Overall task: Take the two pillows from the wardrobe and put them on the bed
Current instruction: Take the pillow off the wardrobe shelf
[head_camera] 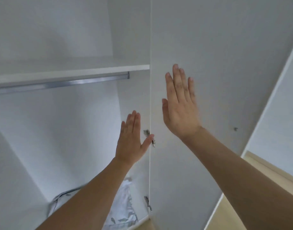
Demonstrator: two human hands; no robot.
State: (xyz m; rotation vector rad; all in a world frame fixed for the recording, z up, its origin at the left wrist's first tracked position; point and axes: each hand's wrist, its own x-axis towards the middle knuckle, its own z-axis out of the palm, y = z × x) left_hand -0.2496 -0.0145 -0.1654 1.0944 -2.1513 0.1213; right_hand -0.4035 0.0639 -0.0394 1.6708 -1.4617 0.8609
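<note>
White wardrobe interior fills the view, lit evenly; a strip of pale wood floor [228,218] shows at lower right. We note items near to far.

Nearest: at the wardrobe bottom, partly hidden under our left forearm, lies a white fabric bundle with a grey leaf print [124,208]. We judge it to be a pillow; whether one or two lie there we cannot tell. It should be light, soft and compressible, not fragile, cover likely a bit slick. Best hold in our judgement: both hands around the bulk from the sides, or a pinch of a corner and then an arm under it.

Middle: left hand [131,140] is flat and fully open, fingers together, raised inside the open compartment, thumb near the door edge by a hinge [146,132]. It holds nothing. Right hand [179,105] is likewise spread flat, empty, palm toward the closed right door [225,63]; contact with the panel we cannot confirm.

Far: a shelf [76,74] with a metal hanging rail [67,84] beneath it; both bare in view. The bed is not in view.
</note>
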